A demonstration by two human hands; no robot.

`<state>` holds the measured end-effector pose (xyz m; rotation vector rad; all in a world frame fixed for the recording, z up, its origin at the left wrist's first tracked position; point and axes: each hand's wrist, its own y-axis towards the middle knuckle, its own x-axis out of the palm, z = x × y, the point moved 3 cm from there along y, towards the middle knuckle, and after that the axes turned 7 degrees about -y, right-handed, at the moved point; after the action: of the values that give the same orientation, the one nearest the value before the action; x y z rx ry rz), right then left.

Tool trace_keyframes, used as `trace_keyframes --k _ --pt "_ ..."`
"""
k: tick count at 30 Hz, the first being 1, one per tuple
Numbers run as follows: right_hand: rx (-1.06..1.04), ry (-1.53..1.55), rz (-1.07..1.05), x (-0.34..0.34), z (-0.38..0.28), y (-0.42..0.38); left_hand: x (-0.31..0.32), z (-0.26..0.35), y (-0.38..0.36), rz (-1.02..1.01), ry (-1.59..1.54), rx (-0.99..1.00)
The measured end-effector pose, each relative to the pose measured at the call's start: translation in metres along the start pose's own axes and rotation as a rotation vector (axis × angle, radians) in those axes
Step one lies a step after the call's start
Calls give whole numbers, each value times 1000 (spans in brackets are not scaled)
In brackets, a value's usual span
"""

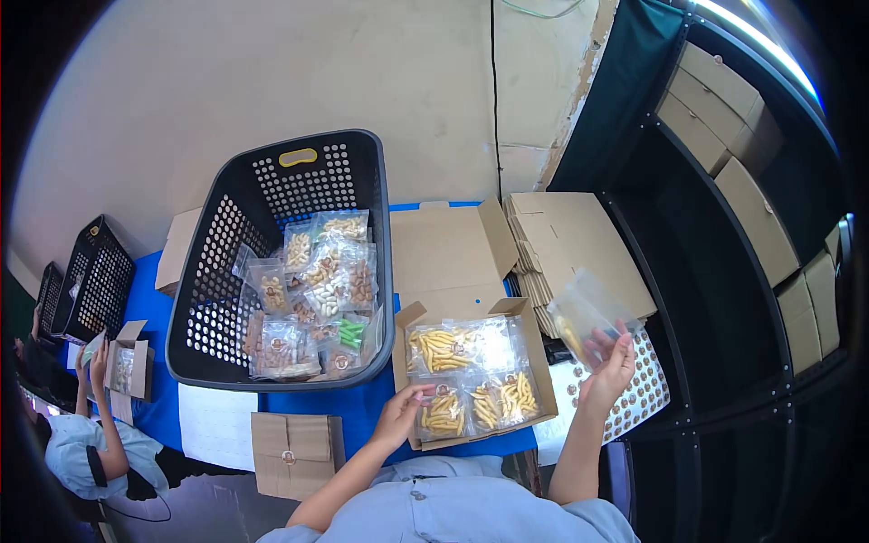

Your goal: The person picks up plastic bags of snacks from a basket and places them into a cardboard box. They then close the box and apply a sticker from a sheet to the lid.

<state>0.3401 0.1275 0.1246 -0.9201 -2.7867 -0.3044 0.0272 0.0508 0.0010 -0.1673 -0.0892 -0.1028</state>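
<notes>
An opened cardboard box [545, 398] lies in front of me, its lid folded back. Inside are several clear bags of yellow finger-shaped pieces [438, 349]. My left hand [405, 414] reaches over the box's left edge, fingers stretched out at the corner of the lower-left bag [444, 414]. Whether the fingertips press on that bag is hard to see. To the right of the box, my right hand [610, 366] holds up a clear plastic bag [588, 312], tilted, with some yellow contents low on its left side.
A black perforated basket [387, 271] of assorted bags stands left of the box. Flattened cardboard [579, 235] is stacked at right, above a sheet of round stickers [644, 380]. A closed box [290, 452] sits at the front edge. Dark shelving [670, 217] stands right; another person [100, 443] works at left.
</notes>
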Motion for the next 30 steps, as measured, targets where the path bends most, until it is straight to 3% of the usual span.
trace_keyframes --k 2,5,9,11,12,14,15,17,18,20,23,25,26,27,29,30 --pt "15 -84 -62 -1 9 1 2 -5 0 -6 38 -25" --pt "193 -247 -403 12 32 3 6 -22 0 -6 109 -42" --pt "385 -408 -524 32 85 -8 12 -16 -3 -19 121 -39" --pt "-566 -1113 -566 32 116 -22 7 -13 -4 -19 96 -7" --pt "-565 -1108 -575 31 126 -31 4 -12 -6 -18 68 20" --pt "-137 -886 -954 32 151 -58 -8 -7 -8 23 127 40" --pt "-132 -882 -961 31 154 -73 -14 -5 -9 53 187 64" --pt "-338 -1320 -1253 29 166 -107 -24 -14 -8 116 178 46" --pt "-341 -1315 -1258 23 174 -116 -29 -18 -7 175 164 31" --pt "-436 -1590 -1384 12 199 -130 -33 -20 -6 229 177 54" --pt "-381 -1548 -1361 7 204 -129 -36 -29 -11 303 202 108" --pt "-301 -1430 -1300 13 193 -121 -36 -29 -11 398 417 203" --pt "-300 -1435 -1214 16 180 -111 -41 -50 -8 326 376 61" --pt "-296 -1440 -1135 18 168 -101 -40 -59 -8 337 400 83" --pt "-472 -1568 -776 3 164 -69 -31 -67 -11 299 386 32" --pt "-501 -1457 -639 -5 159 -51 -26 -71 -16 318 379 35"
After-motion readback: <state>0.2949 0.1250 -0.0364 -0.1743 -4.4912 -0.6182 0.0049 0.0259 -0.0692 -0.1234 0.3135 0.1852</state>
